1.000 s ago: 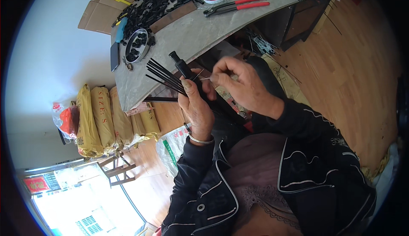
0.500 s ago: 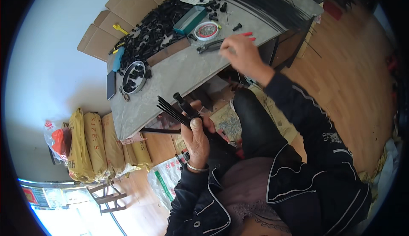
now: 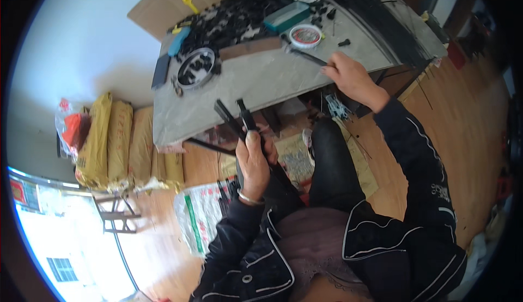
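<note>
Head view: the left hand is closed around a bundle of black rods and a black tubular fitting, held tilted over the lap near the front edge of the worktop. Over the worktop, the right hand has its fingers curled round the handle end of the dark pliers; whether the tool is lifted, I cannot tell. Just beyond its head sits a round white dish, near a teal tray.
</note>
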Action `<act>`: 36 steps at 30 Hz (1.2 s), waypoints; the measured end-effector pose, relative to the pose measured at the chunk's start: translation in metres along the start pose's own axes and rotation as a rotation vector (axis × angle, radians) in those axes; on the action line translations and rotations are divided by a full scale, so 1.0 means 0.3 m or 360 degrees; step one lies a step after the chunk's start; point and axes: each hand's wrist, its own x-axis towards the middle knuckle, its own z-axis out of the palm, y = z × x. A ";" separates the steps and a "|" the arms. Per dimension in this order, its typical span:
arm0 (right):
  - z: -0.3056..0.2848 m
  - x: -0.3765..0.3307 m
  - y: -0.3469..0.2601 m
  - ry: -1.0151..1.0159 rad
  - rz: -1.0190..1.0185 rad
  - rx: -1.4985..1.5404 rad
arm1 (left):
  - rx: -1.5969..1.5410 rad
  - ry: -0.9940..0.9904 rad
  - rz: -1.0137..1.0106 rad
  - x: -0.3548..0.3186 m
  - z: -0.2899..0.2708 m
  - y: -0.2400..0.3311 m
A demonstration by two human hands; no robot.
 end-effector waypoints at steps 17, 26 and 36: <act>-0.015 -0.282 -0.281 0.0025 -0.0632 -0.0121 | 0.0081 0.0028 0.0029 -0.011 0.021 0.017; -0.040 -0.328 -0.273 -0.0724 0.0011 0.0600 | 0.0266 0.0018 0.0050 -0.004 0.026 0.031; -0.062 -0.345 -0.248 -0.0972 -0.0045 0.0832 | 0.0042 -0.0145 0.0097 -0.004 -0.021 -0.001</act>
